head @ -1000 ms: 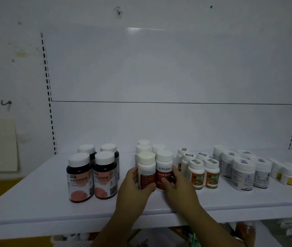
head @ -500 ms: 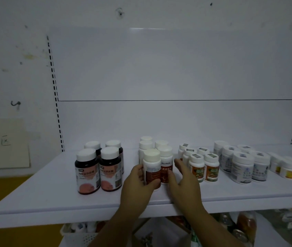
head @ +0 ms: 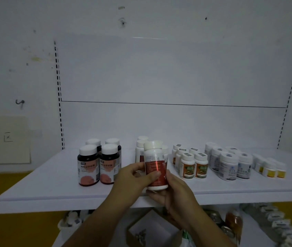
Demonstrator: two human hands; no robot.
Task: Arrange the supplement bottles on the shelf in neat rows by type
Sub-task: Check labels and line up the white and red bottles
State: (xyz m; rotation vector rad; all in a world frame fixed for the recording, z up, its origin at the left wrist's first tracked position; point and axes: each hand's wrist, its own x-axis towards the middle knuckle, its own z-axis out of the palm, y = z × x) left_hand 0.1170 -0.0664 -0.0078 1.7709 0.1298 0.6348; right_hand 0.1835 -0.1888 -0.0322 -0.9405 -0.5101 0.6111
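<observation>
A white bottle with a red label is lifted off the white shelf, near its front edge. My left hand grips its left side and my right hand cups its base and right side. Behind it stand more white red-label bottles, partly hidden. Left of them is a group of dark bottles with pink labels. To the right stand small orange-label bottles, white bottles with blue labels and tiny yellow-label bottles.
The white back panel rises behind the shelf, between slotted uprights. Below the shelf lie an open cardboard box, amber bottles and small boxes. A paper sign hangs on the wall at the left.
Both hands were around the front red-label bottles standing on the shelf. Now one bottle is raised and pulled toward the shelf's front edge, held in both hands.
</observation>
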